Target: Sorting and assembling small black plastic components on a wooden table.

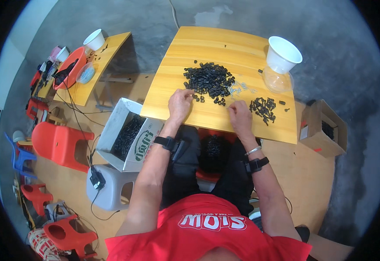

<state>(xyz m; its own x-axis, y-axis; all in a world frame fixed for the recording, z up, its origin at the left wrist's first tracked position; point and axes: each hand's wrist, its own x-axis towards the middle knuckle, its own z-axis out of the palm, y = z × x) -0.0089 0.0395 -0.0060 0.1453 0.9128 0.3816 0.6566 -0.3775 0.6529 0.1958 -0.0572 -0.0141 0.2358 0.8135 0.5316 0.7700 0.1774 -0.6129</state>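
Observation:
My left hand [180,104] rests at the near left edge of a heap of small black cylindrical parts [209,78], its fingers bent together beside a few loose pieces [198,99]. To the right, near the table's front edge, my right hand [241,117] is closed, thumb and fingers drawn together. Whatever either hand pinches is too small or hidden to tell. Just beyond the right hand lie thin pale metal pins or screws [241,88]. A smaller pile of black pieces [264,108] sits right of that hand; they look thinner than those in the heap.
The wooden table [172,56] carries a white tub [284,54] and a clear plastic bowl [278,80] at right. A white box of black parts [111,139] stands left; a cardboard box [324,130] stands right. Red chairs [59,143], a grey stool [105,191] and cables lie leftward.

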